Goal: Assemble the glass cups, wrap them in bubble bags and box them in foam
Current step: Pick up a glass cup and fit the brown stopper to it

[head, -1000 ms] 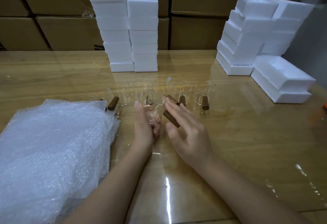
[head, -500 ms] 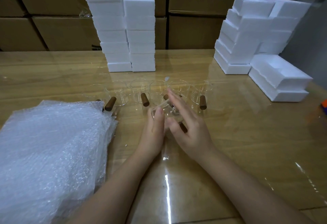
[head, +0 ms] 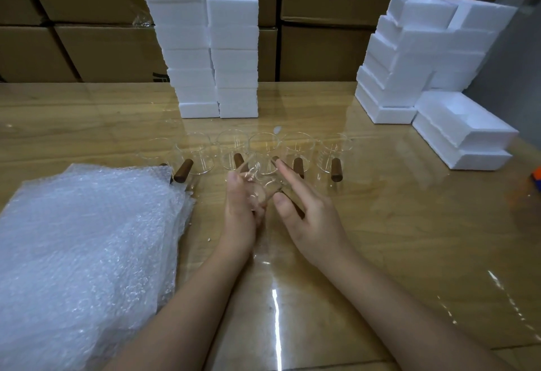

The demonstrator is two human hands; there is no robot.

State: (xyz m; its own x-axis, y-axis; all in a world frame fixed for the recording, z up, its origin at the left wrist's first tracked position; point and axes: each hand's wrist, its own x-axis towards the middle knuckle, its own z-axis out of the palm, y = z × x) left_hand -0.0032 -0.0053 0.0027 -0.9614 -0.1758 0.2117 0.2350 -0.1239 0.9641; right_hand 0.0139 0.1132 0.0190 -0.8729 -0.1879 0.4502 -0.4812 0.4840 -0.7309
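My left hand (head: 240, 206) grips a clear glass cup (head: 263, 187), tilted on its side just above the table. My right hand (head: 310, 215) is against the cup's right side, its fingers stretched forward, and pinches a brown wooden handle (head: 296, 208) between thumb and fingers. Most of that handle is hidden under the hand. Behind my hands stands a row of several glass cups (head: 298, 148) with brown handles. A stack of bubble bags (head: 82, 239) lies at the left.
Two tall stacks of white foam boxes (head: 210, 48) stand behind the cups. More foam boxes (head: 424, 57) are piled at the right, with open foam halves (head: 462, 130) in front. Cardboard cartons (head: 322, 42) line the back. An orange object (head: 537, 179) sits at the right edge.
My hands have come together: the right hand brought the wooden handle down against the cup in my left hand, and the cup now lies tilted between them.
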